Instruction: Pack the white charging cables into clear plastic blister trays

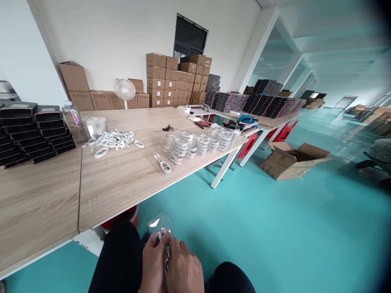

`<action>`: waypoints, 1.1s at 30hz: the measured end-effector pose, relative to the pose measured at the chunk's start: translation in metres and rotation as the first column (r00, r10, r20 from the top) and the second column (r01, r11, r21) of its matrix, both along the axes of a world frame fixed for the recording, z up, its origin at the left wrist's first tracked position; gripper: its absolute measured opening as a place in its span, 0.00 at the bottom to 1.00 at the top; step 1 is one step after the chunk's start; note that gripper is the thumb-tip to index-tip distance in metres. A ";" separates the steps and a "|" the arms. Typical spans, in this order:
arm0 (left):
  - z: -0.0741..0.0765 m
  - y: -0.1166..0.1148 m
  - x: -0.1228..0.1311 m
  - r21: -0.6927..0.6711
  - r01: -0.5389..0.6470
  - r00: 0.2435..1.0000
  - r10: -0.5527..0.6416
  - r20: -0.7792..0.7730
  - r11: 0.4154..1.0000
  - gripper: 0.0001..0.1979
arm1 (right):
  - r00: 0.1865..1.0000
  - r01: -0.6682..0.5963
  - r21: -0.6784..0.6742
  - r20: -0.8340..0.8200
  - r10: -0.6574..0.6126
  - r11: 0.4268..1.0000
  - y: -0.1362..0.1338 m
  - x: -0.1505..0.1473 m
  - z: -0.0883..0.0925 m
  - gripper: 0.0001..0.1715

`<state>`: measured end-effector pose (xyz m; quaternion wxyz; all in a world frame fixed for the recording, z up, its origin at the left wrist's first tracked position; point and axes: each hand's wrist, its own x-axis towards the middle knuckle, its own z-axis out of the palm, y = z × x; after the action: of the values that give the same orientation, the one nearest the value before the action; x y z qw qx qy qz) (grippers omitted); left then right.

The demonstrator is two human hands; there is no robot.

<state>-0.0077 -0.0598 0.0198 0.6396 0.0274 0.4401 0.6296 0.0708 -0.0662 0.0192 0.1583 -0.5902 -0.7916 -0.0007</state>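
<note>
Low over my lap, both hands are closed around a clear plastic package (160, 221) that holds a white cable. My left hand (153, 262) pinches near the cable's white connector ends (161, 234). My right hand (185, 266) is pressed against the package's right side, its fingers curled. The palms hide much of the cable. On the table ahead, one packed cable (165, 166) lies apart, beside stacks of cables in clear packaging (180, 146). Farther left is a loose pile of coiled white cables (117, 139).
Black boxes (45, 132) are stacked at the table's left, beside a plastic bottle (73, 120). Small black pieces (168, 127) lie mid-table. A red bucket (134, 217) stands under the table edge near my knee. An open carton (284, 160) sits on the floor to the right.
</note>
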 end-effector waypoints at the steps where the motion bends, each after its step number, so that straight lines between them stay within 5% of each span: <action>1: 0.000 0.001 -0.001 0.003 0.001 1.000 -0.002 0.008 1.000 0.18 | 1.000 0.019 0.015 -0.019 -0.019 1.000 0.000 -0.001 -0.003 0.11; 5: -0.002 0.007 -0.006 -0.002 -0.047 0.998 0.047 0.045 0.999 0.17 | 0.990 0.023 0.055 -0.142 -0.014 0.998 -0.002 0.004 -0.010 0.10; 9: 0.000 0.014 -0.016 -0.029 -0.127 0.992 0.127 -0.003 0.992 0.17 | 0.954 -0.127 0.061 -0.264 0.139 0.990 -0.007 0.025 -0.006 0.03; 13: 0.001 0.018 -0.018 -0.036 -0.164 0.986 0.163 -0.015 0.986 0.17 | 0.933 -0.212 0.036 -0.290 0.214 0.977 -0.008 0.041 -0.010 0.07; 19: 0.001 0.018 -0.013 -0.051 -0.168 0.985 0.170 0.032 0.985 0.15 | 0.957 -0.151 0.205 -0.214 0.195 0.967 -0.005 0.030 -0.029 0.12; 24: 0.001 0.019 -0.022 -0.073 -0.155 0.988 0.156 0.012 0.985 0.15 | 0.942 -0.113 0.122 -0.303 0.146 0.986 -0.003 0.019 -0.019 0.10; 26: 0.000 0.020 -0.028 -0.077 -0.168 0.985 0.170 0.027 0.983 0.13 | 0.880 -0.127 -0.029 -0.465 0.099 0.991 0.000 0.023 -0.014 0.08; 30: -0.001 0.021 -0.036 -0.079 -0.172 0.982 0.178 0.070 0.982 0.08 | 0.628 -0.215 -0.267 -0.775 -0.077 0.939 0.006 0.041 -0.022 0.09; 33: 0.000 0.019 -0.034 -0.092 -0.154 0.979 0.164 0.118 0.984 0.06 | 0.452 -0.236 -0.371 -0.860 -0.236 0.898 0.007 0.054 -0.038 0.30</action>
<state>-0.0419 -0.0403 0.0197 0.6141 -0.0737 0.4254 0.6606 0.1244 -0.0594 -0.0189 0.4111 -0.5210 -0.5678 0.4870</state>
